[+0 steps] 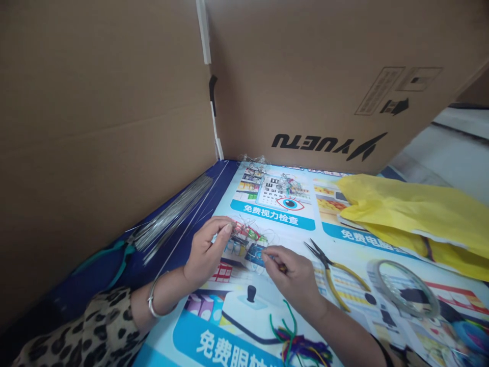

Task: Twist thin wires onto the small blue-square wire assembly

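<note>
we see the tangled wire piece (250,233) between our left hand (209,248) and right hand (292,272), up and to the left of the right fist; its long axis is too blurred to tell. our left finger and thumb pinch its left edge; our right fingertips close narrowly on its lower right edge, so both are about equally near. on the cardboard panel (267,76) we read "yuetu", upside down; the printed sheet (298,238) says "免费视力检查", plus 2 partial captions beginning "免费".
</note>
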{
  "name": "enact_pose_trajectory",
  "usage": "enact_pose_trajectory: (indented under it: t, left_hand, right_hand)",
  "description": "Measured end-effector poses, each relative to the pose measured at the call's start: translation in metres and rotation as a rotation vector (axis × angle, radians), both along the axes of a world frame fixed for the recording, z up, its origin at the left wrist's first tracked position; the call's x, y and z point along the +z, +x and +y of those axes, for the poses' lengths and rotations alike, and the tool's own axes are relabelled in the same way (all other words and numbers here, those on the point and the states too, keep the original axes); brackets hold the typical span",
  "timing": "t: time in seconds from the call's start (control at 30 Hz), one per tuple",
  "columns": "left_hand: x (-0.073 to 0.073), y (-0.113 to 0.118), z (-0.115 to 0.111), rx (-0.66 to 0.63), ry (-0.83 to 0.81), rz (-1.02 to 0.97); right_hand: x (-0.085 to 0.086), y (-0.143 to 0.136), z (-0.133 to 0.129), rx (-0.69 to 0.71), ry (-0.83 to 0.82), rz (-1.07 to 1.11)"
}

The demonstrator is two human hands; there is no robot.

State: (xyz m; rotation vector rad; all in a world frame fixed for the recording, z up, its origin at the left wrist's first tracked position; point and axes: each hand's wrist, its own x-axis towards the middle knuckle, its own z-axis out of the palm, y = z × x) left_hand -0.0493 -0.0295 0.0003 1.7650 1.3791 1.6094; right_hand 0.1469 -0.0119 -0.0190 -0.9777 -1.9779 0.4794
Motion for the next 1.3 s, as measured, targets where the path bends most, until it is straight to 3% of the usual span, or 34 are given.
enact_pose_trajectory:
  t: [0.37, 0.93, 1.3]
  left_hand:
    - [0.0014, -0.0007, 0.0002, -0.023, -0.051, -0.041]
    - [-0.0006, -0.0017, 0.0031, -0.055, -0.082, -0.046]
    - [-0.0009, -0.0040, 0.0032, -0.056, -0.031, 0.017]
  right_hand:
    - [0.0018, -0.0008, -0.0004, -0.016, 0.035, -0.035]
    - [0.0010, 0.0011, -0.0009, -0.046, -0.065, 0.004]
    - [0.0000, 0.0011, -0.0011, -0.031, -0.047, -0.004]
